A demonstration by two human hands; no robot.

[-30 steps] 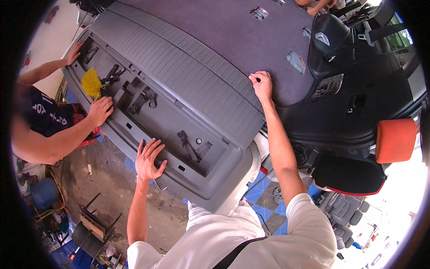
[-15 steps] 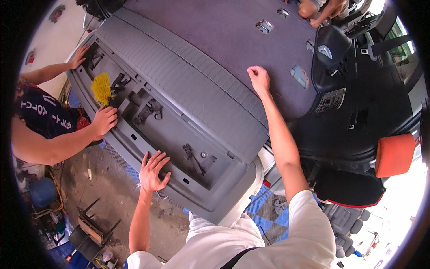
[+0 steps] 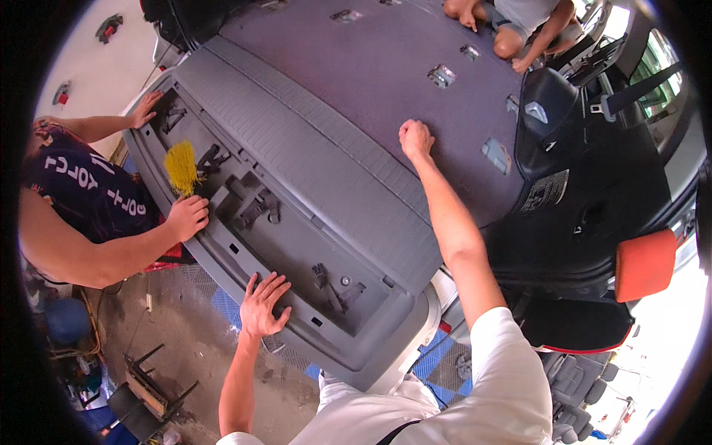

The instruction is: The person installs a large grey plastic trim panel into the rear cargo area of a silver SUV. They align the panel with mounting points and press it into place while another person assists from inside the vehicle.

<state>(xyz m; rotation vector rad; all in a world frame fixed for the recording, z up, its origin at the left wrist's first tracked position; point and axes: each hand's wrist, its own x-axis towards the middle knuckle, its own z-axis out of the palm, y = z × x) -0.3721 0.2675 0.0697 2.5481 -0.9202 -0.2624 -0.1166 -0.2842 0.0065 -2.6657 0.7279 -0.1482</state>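
My left hand (image 3: pixel 265 305) lies with spread fingers on the near rim of a grey plastic tailgate panel (image 3: pixel 386 330). Recessed in that panel is a long storage tray (image 3: pixel 297 245) holding black straps (image 3: pixel 326 285). Farther off, my right hand (image 3: pixel 416 139) is curled closed over the grey-purple cargo carpet (image 3: pixel 356 67), close to the ribbed grey panel (image 3: pixel 311 148). Whatever its fingers hold, if anything, is hidden. At the left, a co-worker's hand (image 3: pixel 187 217) rests at the rim beside a yellow-bristled brush (image 3: pixel 181 167).
The co-worker (image 3: pixel 96 178) stands left, another hand (image 3: pixel 145 110) on the panel's far end. A second person (image 3: pixel 523 30) sits on the carpet at the back. Black side trim (image 3: pixel 593 200) and an orange pad (image 3: pixel 645 265) are right. A chair (image 3: pixel 152 393) stands lower left.
My right hand has moved left and farther over the carpet, its fingers curling in more. My left hand stays on the rim. The whole view has shifted, showing more of the cargo floor's far side.
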